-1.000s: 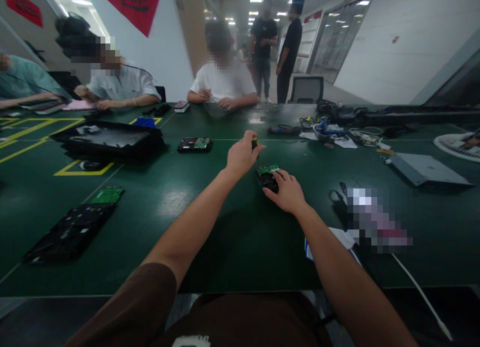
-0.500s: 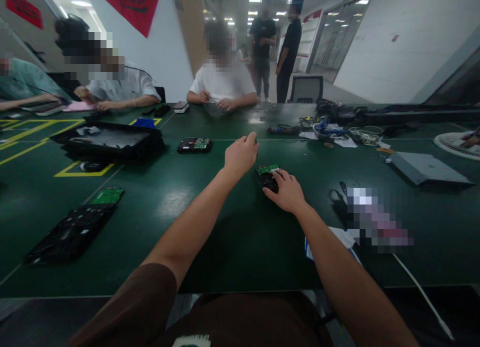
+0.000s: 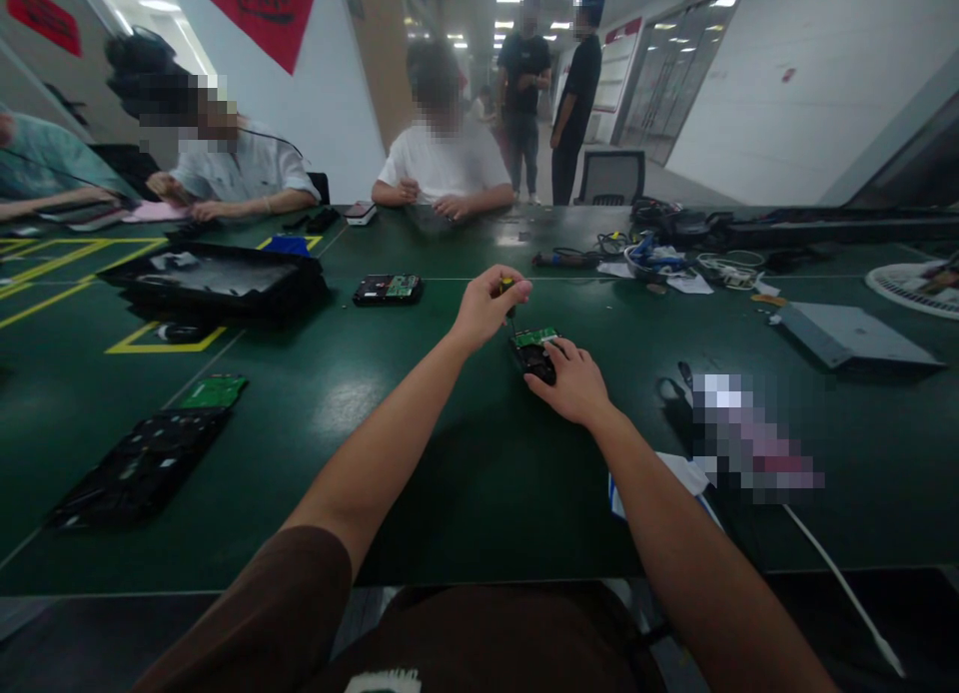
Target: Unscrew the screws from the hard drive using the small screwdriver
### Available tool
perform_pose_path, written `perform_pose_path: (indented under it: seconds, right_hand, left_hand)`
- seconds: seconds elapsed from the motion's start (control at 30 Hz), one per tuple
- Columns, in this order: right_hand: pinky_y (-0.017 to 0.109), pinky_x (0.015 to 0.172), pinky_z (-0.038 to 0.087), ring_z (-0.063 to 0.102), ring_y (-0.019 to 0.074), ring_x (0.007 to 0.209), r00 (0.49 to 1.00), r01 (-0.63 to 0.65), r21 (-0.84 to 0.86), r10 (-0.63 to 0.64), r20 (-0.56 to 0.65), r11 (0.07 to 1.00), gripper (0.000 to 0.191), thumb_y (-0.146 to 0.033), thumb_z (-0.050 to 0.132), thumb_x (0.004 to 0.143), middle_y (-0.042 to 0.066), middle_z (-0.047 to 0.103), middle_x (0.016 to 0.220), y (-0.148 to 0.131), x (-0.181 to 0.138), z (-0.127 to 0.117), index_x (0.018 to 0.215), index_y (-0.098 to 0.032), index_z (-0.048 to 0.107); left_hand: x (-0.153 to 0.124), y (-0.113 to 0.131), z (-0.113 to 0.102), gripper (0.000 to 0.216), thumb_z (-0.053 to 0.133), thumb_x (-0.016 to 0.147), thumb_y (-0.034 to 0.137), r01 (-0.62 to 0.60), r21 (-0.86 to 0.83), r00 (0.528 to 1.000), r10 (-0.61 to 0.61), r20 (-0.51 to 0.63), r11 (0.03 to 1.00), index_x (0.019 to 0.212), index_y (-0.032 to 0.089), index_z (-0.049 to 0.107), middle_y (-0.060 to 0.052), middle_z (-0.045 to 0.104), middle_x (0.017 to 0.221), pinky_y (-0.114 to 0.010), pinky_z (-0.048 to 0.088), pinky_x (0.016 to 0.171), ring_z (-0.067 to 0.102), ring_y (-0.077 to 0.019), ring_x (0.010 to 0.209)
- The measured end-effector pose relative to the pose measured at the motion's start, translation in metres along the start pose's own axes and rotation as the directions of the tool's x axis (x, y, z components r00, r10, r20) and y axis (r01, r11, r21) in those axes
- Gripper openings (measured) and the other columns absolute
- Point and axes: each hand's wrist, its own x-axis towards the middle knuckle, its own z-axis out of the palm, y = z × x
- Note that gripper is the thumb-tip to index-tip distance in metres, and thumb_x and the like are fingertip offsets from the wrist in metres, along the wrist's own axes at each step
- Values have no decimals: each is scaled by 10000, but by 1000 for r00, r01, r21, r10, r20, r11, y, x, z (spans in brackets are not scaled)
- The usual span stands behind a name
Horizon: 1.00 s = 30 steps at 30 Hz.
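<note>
My left hand (image 3: 490, 306) is closed on the yellow and black handle of a screwdriver (image 3: 508, 288). The screwdriver stands nearly upright, its thin shaft pointing down at the far left edge of a small black device (image 3: 533, 357) with a green circuit board (image 3: 536, 337). Whether the tip sits in a screw is too small to tell. My right hand (image 3: 575, 378) lies over the device's right side, fingers on the board's edge and thumb at the near end, holding it on the table. That hand hides part of the device.
A similar opened device (image 3: 388, 290) lies farther left, and black panels with a green board (image 3: 214, 391) lie near left. Black trays (image 3: 217, 279) are stacked behind them. Cables (image 3: 659, 257), a grey box (image 3: 858, 336) and a white paper (image 3: 685, 473) are rightward. People sit across the table (image 3: 300, 423).
My left hand has turned about the screwdriver, its fingers shifting right and the yellow handle showing more. My right hand and the device have stayed put.
</note>
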Motion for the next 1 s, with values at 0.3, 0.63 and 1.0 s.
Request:
perform_pose_path:
  seconds: [0.3,0.63,1.0]
  right_hand:
    - [566,1089,442,511,432,1321,1000,0,2,0,-8,1000,778,-709,487,940,133,448,1612,0,-1,1,1539,-213,504]
    - [575,1092,440,510,435,1332,1000,-12,6,13,-9,1000,756,-681,519,941,149,452,1609,-4,-2,-3,1528,-204,518]
    - [583,1095,441,500,441,1340,1000,-19,23,19,4,1000,787,-712,495,936,145,445,1610,-1,0,-1,1541,-209,504]
  left_hand:
    - [0,5,-4,328,613,1001,431,-35,99,999,38,-31,994,1207,224,763,-66,709,998,-257,561,656,658,-150,817]
    - [-5,9,3,365,512,1038,214,-86,499,980,165,-115,863,1384,256,618,-93,747,1233,-379,514,991,698,-226,1103]
    - [-12,8,4,353,445,1070,252,-175,594,951,291,-105,785,1329,254,685,-113,709,1316,-382,488,1046,640,-235,1234]
